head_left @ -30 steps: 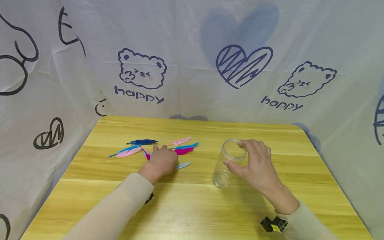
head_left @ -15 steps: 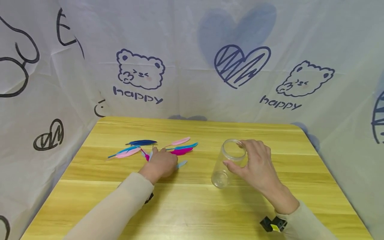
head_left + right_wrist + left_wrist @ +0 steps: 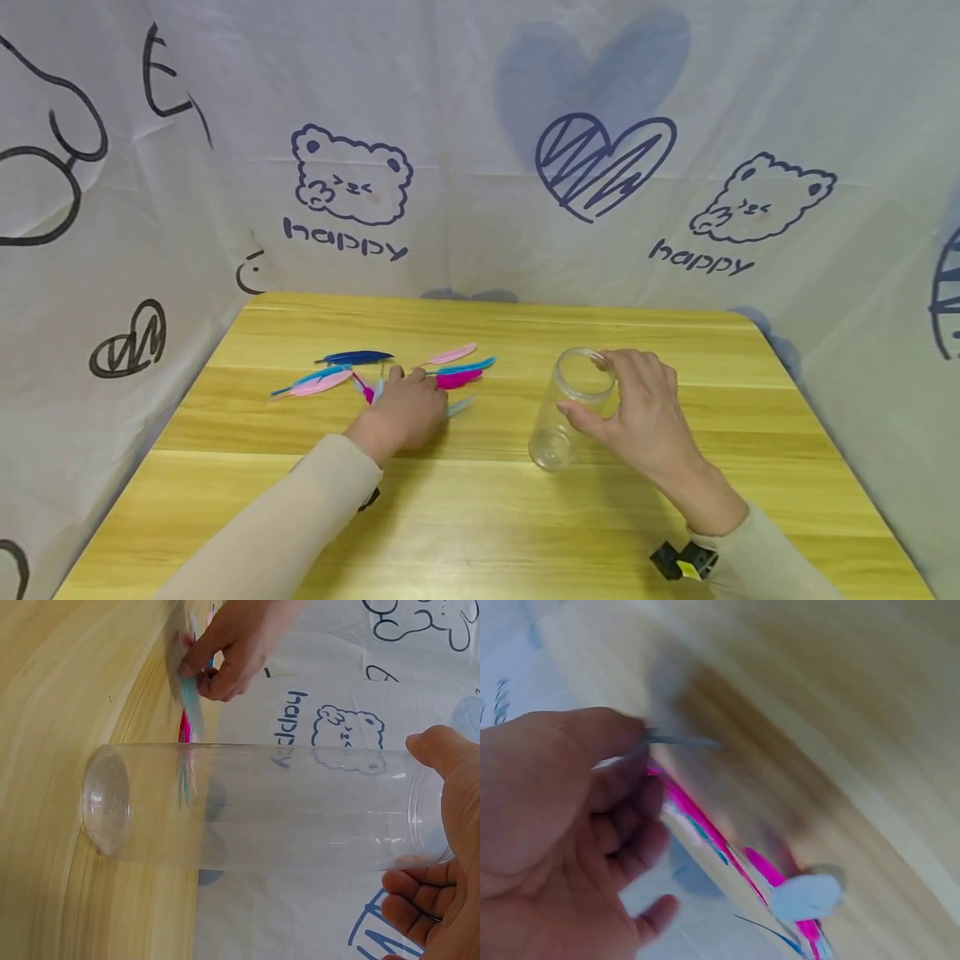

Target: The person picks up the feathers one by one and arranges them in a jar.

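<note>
My left hand [image 3: 405, 414] pinches a pale blue feather [image 3: 192, 705] between thumb and index finger, just over the table. In the left wrist view, the feather shows nearly edge-on at the fingertips. Around this hand lie a dark blue feather [image 3: 356, 357], a light pink feather [image 3: 322, 382], a magenta feather [image 3: 459, 379], a bright blue feather [image 3: 468, 366] and another pink feather [image 3: 453, 353]. My right hand [image 3: 648, 412] grips a clear plastic jar [image 3: 551, 429] near its open rim. The jar stands on the table, tilted slightly in the head view, with nothing visible inside.
The wood-grain table [image 3: 465, 525] meets a white cloth backdrop [image 3: 465, 167] printed with bears and hearts at its far edge. Cloth also hangs along the left and right sides. A pale feather [image 3: 806, 898] lies across magenta ones in the left wrist view.
The pale blue feather in my left hand has tilted up from the table, and the hand has shifted slightly. My right hand and the jar have stayed in place.
</note>
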A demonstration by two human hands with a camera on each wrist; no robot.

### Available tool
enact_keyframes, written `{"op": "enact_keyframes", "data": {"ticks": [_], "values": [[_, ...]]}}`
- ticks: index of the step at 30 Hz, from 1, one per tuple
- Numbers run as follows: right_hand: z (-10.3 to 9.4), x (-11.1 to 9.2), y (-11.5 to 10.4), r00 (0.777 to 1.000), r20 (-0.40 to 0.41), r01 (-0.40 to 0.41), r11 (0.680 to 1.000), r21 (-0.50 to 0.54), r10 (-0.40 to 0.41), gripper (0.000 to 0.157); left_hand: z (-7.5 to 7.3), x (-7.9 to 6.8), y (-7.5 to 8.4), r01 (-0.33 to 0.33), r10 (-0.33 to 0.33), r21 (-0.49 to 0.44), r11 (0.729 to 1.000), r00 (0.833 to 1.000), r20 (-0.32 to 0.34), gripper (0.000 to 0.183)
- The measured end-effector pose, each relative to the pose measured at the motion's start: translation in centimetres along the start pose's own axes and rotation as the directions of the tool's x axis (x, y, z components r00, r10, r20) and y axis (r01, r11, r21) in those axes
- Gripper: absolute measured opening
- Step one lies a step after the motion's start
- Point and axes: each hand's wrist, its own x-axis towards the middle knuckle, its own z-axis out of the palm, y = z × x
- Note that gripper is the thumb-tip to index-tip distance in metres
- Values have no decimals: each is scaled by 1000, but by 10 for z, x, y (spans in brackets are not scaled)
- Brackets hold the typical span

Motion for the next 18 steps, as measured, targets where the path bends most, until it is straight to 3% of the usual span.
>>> {"op": "enact_keyframes", "data": {"ticks": [3, 6, 18], "values": [[1, 1, -1, 1000, 4, 0, 1000, 2, 0, 66, 4, -2, 0, -77, 86, 130, 988, 994, -64, 25], [2, 1, -1, 1000, 5, 2, 1000, 4, -2, 65, 7, -2, 1, -112, 135, 199, 974, 985, -104, 23], [2, 1, -1, 1000, -7, 15, 1000, 1, -15, 65, 8, -2, 1, -127, 177, 263, 956, 968, -176, 21]]}}
